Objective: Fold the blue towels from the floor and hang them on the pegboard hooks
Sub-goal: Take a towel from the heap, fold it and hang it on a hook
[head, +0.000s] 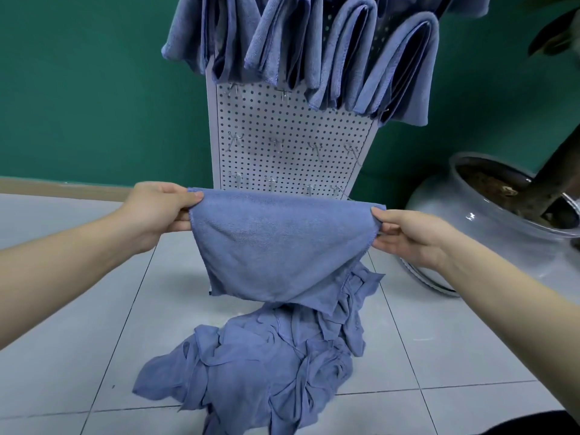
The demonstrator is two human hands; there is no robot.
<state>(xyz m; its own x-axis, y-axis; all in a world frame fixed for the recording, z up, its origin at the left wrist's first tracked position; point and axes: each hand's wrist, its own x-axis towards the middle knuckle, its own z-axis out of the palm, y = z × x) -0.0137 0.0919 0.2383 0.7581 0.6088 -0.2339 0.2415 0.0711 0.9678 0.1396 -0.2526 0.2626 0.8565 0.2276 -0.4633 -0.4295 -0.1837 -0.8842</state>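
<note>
One blue terry towel (276, 246), folded double, held in the air before the grey perforated pegboard (282, 142): left hand (157, 208) and right hand (411, 233) each pinch a top corner. Four folded towels (345, 58) hang above (upper edge cropped); one crumpled heap (266, 365) lies on the white tiled floor (78, 340)

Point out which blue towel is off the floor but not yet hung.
The towel stretched between the left hand and right hand; the others lie heaped on the floor or hang on the pegboard.
</note>
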